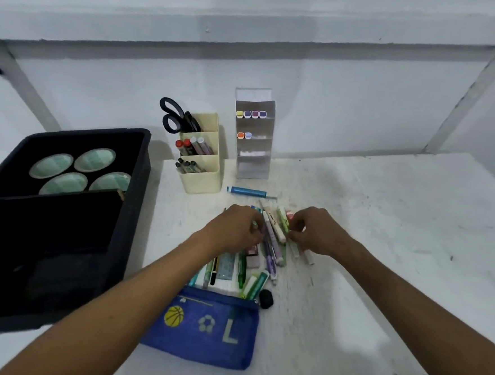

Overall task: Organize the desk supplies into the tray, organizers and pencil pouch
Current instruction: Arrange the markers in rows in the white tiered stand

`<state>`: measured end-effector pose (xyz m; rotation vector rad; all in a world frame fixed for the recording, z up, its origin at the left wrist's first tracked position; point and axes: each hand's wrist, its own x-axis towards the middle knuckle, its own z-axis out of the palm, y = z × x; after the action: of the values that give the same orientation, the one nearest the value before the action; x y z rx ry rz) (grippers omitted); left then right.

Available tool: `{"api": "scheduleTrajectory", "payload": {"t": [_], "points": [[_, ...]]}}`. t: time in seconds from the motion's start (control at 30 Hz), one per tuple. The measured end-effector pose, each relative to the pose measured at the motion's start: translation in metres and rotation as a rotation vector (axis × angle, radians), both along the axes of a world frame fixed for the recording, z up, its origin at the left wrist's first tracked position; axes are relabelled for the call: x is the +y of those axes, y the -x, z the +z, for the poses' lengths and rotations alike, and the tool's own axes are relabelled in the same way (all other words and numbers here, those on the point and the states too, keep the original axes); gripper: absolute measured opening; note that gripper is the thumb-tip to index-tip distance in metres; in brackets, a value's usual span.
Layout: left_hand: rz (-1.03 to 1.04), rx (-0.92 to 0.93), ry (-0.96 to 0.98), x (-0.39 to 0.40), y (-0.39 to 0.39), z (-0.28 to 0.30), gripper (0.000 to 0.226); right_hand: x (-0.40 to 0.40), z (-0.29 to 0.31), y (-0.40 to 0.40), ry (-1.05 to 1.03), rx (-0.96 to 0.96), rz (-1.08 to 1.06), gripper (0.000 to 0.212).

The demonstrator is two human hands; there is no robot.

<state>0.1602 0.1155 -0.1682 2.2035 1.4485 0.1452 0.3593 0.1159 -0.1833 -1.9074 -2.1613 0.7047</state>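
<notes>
Sorting through the loose pens piled mid-desk, my left hand and right hand each curl over the heap, seemingly pinching markers, though what exactly I cannot tell; the blue pouch lies open at the near edge, ready.

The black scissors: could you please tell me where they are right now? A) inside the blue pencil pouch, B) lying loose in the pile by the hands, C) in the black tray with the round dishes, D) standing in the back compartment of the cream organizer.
D: the black scissors stand handles-up in the rearmost compartment of the cream organizer, away from the pile, pouch and tray.
</notes>
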Motion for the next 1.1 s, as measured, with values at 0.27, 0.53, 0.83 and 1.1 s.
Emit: {"api": "scheduleTrajectory", "payload": {"t": [0.27,0.53,0.83,1.1], "points": [[0.025,0.06,0.113,-0.002,-0.036,-0.011,0.022,-0.007,-0.008,0.006,-0.021,0.014,0.001,0.039],[0.158,-0.003,0.182,-0.01,-0.036,-0.007,0.021,-0.006,-0.011,0.013,-0.013,0.01,-0.068,0.021],[0.367,-0.163,0.017,-0.008,-0.027,-0.003,0.031,-0.004,0.007,-0.002,-0.045,0.576,-0.344,0.014],[0.38,-0.469,-0.222,0.012,0.003,0.063,0.026,0.017,0.049,0.008,-0.225,0.933,-0.399,0.019]]}}
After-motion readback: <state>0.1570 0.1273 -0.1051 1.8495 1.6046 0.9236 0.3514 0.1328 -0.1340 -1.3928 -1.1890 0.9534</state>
